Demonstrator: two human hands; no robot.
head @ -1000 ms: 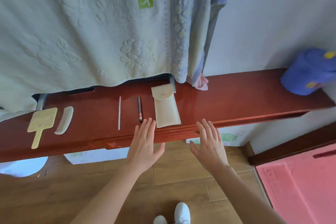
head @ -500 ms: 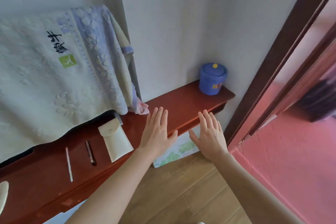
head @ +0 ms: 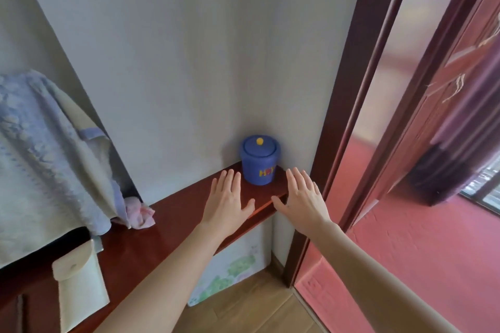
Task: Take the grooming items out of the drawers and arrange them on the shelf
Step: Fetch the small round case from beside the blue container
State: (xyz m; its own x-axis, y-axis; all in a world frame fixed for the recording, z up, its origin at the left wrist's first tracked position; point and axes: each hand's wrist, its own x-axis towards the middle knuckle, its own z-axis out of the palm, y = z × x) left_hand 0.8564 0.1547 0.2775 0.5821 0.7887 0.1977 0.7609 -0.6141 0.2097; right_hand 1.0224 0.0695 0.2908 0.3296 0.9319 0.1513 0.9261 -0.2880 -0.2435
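A red-brown wooden shelf runs along the wall. A cream pouch with a snap flap lies flat on it at the lower left, and a dark pencil-like stick shows at the bottom left edge. My left hand hovers flat over the shelf's right end with fingers spread, holding nothing. My right hand is open too, just past the shelf's end. A blue lidded pot stands in the corner between and beyond both hands.
A pale embossed towel hangs over the shelf at left, with a pink cloth bunched below it. A dark wooden door frame rises on the right, a pink surface beyond it. A flowered white board leans under the shelf.
My view has swung right along the shelf; the comb and mirror have left the view. Both open hands have moved right and now flank the blue pot.
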